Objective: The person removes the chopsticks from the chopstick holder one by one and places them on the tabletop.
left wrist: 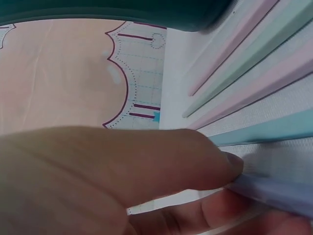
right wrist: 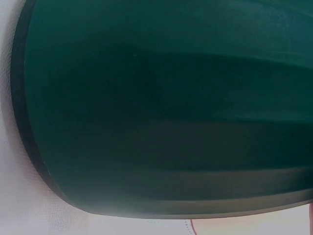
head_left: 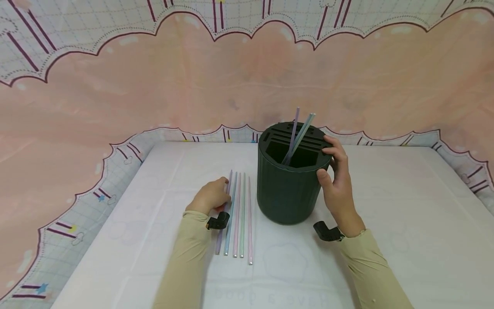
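My left hand [head_left: 210, 196] pinches a slim purple pencil [head_left: 220, 240] lying at the left end of a row. In the left wrist view the thumb [left wrist: 215, 169] presses on that pencil, with fingers beneath. Beside it lie a blue pencil [head_left: 227, 240], a pink one [head_left: 236, 231], a green one [head_left: 242, 231] and another pink one [head_left: 250, 240]. A dark green round holder [head_left: 287, 193] stands upright to their right. With fingers at its top rim and thumb on its side, my right hand [head_left: 338, 189] grips the holder. Its ribbed wall [right wrist: 146, 93] fills the right wrist view.
In the holder's wide front compartment lean a purple pencil [head_left: 295, 122] and bluish-green ones [head_left: 305, 131]. Narrow slots line the lid behind. A white cloth [head_left: 405, 214] covers the table, and a peach patterned curtain [head_left: 231, 86] hangs behind it.
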A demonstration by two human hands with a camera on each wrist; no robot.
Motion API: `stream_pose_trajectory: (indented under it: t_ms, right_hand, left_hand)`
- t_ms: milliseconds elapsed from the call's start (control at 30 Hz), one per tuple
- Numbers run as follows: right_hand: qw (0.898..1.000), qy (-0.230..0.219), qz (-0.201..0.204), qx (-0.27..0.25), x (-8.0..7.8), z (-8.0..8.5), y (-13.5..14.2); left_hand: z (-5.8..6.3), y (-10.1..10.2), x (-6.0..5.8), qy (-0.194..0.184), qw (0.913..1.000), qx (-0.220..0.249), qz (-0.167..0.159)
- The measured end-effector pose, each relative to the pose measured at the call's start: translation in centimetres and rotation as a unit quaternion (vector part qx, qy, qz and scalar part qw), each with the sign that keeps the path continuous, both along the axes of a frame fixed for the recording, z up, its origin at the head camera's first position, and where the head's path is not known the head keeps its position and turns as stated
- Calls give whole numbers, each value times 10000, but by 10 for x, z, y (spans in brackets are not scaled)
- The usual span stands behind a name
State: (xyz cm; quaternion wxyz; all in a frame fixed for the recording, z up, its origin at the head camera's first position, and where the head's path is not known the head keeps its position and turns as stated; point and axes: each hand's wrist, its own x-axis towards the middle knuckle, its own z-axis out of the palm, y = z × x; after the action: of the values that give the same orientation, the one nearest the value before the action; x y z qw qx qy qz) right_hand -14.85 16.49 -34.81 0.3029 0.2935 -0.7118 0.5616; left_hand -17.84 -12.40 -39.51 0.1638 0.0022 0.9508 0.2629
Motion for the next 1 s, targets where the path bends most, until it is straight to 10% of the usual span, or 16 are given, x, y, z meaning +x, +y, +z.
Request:
stream_pose_trajectory:
  t_ms: [500,767,1000]
  right_hand:
    - [10000,-57,-17,5,1,1,-1]
    - [10000,-62,-13,-8,1,2,-1]
    - [10000,-63,4,-31,2,0,-2]
  left_hand:
    - [2,1,1,275,9984,-494,18]
    - [14,4,-1,1402,9893,-410,-13]
    - [35,19,1,2918,9556,300,-289]
